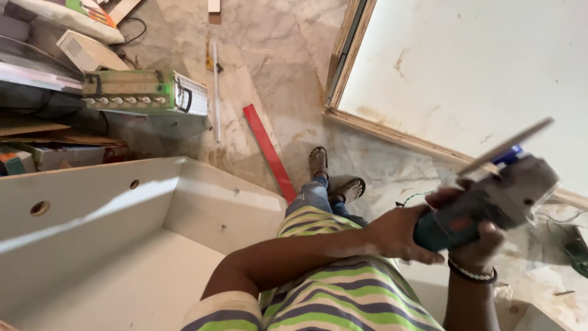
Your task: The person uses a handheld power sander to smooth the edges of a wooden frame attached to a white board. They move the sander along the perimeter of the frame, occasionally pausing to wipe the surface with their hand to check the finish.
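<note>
I hold a blue and grey angle grinder [490,202] with both hands at the right of the view. My left hand [401,233] wraps the blue body from the left. My right hand [478,248], with a beaded bracelet on the wrist, grips the same body from below. The grinder's thin disc [508,146] tilts up toward a large white board [484,67] with a wooden edge. My feet in sandals [334,178] stand on the marble floor below.
A white cabinet panel with drilled holes [92,220] fills the lower left. A red strip [269,153] and a thin white rod [216,92] lie on the floor. A green box [144,92] and clutter sit at the upper left. Cables [560,220] trail at the right.
</note>
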